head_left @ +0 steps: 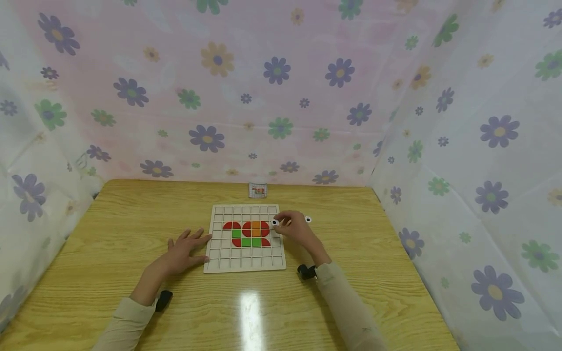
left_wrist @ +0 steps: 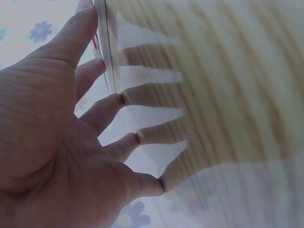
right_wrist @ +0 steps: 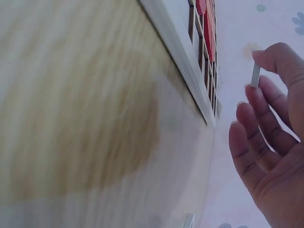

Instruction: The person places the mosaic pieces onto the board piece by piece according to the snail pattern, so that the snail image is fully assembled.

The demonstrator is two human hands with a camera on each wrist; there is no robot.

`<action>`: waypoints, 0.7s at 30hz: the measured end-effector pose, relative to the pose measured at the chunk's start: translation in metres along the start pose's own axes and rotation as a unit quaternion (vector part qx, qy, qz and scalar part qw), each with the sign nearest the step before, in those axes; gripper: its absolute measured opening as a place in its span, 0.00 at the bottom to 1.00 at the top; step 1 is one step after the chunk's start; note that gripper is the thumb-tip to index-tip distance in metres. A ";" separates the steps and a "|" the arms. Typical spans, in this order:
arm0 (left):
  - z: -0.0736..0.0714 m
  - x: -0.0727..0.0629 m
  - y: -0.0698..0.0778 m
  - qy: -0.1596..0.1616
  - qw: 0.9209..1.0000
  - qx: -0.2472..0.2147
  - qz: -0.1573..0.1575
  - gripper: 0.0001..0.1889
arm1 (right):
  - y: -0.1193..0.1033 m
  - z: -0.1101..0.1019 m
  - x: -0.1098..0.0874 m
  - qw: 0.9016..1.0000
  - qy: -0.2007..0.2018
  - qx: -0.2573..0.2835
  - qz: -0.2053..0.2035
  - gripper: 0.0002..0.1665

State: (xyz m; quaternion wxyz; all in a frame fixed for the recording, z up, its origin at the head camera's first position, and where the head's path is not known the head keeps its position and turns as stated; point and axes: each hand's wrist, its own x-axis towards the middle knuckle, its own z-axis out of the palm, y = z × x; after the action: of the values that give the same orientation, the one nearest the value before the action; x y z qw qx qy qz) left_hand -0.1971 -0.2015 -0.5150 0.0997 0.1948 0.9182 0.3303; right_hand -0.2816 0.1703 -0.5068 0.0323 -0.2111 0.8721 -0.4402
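A pale gridded board (head_left: 245, 268) lies on the table. In its squares sit red rounded tiles (head_left: 247, 229), green square tiles (head_left: 247, 242) and orange square tiles (head_left: 256, 229). My right hand (head_left: 296, 228) pinches a small white eye tile (head_left: 274, 223) with a black dot, above the board's right side. Seen edge-on in the right wrist view, this thin tile (right_wrist: 255, 75) sits between thumb and finger, raised off the board. My left hand (head_left: 182, 254) rests at the board's left edge with its fingers spread, thumb and a fingertip touching the rim.
Another white eye tile (head_left: 308, 220) lies on the table (head_left: 351, 292), just beyond my right hand. Behind the board, near the table's back edge, is a small picture card (head_left: 258, 190). Flowered cloth (head_left: 246, 122) hangs at the back and sides.
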 end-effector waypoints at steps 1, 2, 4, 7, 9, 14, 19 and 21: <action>0.000 0.000 0.000 0.000 1.000 0.003 0.002 0.36 | 0.000 0.001 0.002 1.000 -0.002 0.001 -0.002 0.11; 0.001 0.000 0.000 -0.001 1.000 0.003 0.003 0.36 | 0.000 0.002 0.005 1.000 -0.006 0.001 -0.002 0.11; 0.001 0.001 0.000 -0.001 1.000 -0.001 0.002 0.36 | -0.001 0.004 0.010 1.000 -0.012 0.002 -0.004 0.11; 0.001 0.001 0.000 0.001 1.000 0.001 0.006 0.36 | -0.002 0.007 0.018 1.000 -0.024 -0.001 -0.006 0.12; 0.001 0.001 0.000 0.000 1.000 0.002 0.004 0.35 | -0.003 0.009 0.023 0.999 -0.035 -0.004 -0.012 0.12; -0.001 0.001 0.002 0.001 1.000 0.004 0.003 0.35 | -0.007 0.016 0.038 0.997 -0.065 -0.018 -0.027 0.13; -0.002 0.001 0.000 -0.002 1.000 0.000 0.004 0.36 | -0.014 0.023 0.053 0.996 -0.079 -0.027 -0.030 0.12; -0.001 0.001 -0.002 -0.003 1.000 -0.001 0.002 0.36 | -0.017 0.027 0.060 0.995 -0.086 -0.031 -0.033 0.12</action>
State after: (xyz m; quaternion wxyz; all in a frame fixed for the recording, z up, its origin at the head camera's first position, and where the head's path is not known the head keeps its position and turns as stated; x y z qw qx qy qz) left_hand -0.1992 -0.2027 -0.5152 0.1023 0.1974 0.9173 0.3303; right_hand -0.3234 0.1175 -0.5022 0.0855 -0.2780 0.8719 -0.3939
